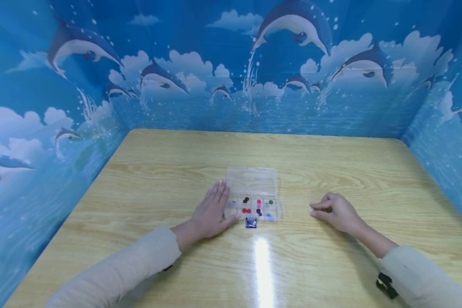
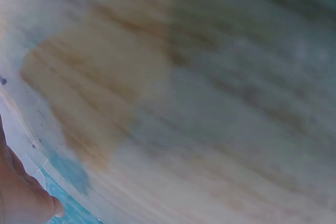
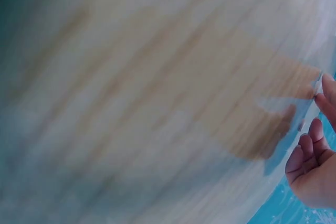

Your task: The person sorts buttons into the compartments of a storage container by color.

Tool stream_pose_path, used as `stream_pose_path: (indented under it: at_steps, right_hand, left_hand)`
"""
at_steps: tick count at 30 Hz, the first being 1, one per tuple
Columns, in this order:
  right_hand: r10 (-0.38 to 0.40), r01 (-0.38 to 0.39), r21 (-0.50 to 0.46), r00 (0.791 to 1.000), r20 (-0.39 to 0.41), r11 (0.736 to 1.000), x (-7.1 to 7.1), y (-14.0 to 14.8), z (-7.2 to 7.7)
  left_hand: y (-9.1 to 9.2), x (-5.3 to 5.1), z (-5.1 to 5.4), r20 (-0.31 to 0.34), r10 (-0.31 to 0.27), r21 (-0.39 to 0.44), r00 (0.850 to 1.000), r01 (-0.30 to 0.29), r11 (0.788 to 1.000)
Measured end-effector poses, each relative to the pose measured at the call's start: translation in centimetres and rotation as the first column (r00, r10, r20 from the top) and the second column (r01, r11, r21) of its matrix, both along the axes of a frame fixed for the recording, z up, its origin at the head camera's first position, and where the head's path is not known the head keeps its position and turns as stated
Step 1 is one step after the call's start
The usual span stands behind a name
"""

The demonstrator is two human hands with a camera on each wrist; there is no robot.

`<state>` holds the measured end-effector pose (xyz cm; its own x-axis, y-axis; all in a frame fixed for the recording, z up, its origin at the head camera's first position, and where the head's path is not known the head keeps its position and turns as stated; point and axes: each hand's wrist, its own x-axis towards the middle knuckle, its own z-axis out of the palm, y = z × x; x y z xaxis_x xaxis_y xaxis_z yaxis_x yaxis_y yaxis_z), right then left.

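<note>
A clear plastic compartment box [image 1: 252, 182] lies on the table with its lid folded back. Small round pieces, including red pieces [image 1: 246, 211], black pieces [image 1: 246, 199] and a pink piece [image 1: 259, 201], sit in its compartments. My left hand [image 1: 212, 214] rests at the box's left side, fingers straight and thumb along the front corner. To the right, apart from the box, my right hand [image 1: 339, 212] pinches a small white piece [image 1: 312, 208] between thumb and forefinger; its kind is too small to tell. Both wrist views show only part of each hand at the edge.
A small dark blue object [image 1: 250, 223] lies at the box's front edge. The wooden table [image 1: 169, 158] stretches around the box, bounded by dolphin-print curtains [image 1: 200, 111] at the back and sides. Light reflects off the tabletop in front of the box.
</note>
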<state>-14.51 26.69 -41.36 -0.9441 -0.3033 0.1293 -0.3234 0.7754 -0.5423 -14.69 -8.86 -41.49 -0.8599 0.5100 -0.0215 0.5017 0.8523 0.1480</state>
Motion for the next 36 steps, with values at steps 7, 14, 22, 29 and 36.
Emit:
stream_pose_path:
  at_steps: [7, 14, 22, 29, 36]
  right_hand:
    - [-0.030, 0.030, 0.005, 0.999, -0.017, 1.000, -0.3, -0.3, -0.5]
    - [-0.050, 0.052, 0.021, 0.997, -0.059, 0.998, -0.2, -0.6, -0.6]
    - [-0.051, 0.059, 0.044, 0.986, -0.159, 0.997, -0.1, -0.8, -0.9]
    - [-0.050, 0.056, 0.034, 0.988, -0.145, 0.998, -0.2, -0.9, -0.9]
    - [-0.052, 0.055, 0.036, 0.995, -0.083, 0.998, -0.2, -1.1, -0.6]
  left_hand:
    - [0.0, 0.1, 0.0, 0.014, 0.007, 0.005, 1.000, -0.007, 1.000]
    - [-0.1, 0.3, 0.1, 0.010, 0.007, 0.014, 1.000, -0.007, 1.000]
    - [0.0, 0.2, 0.1, 0.025, 0.010, 0.020, 1.000, -0.010, 1.000]
    - [0.0, 0.2, 0.2, 0.029, 0.011, 0.022, 1.000, -0.012, 1.000]
    - [0.0, 0.1, 0.1, 0.025, 0.009, 0.014, 1.000, -0.009, 1.000]
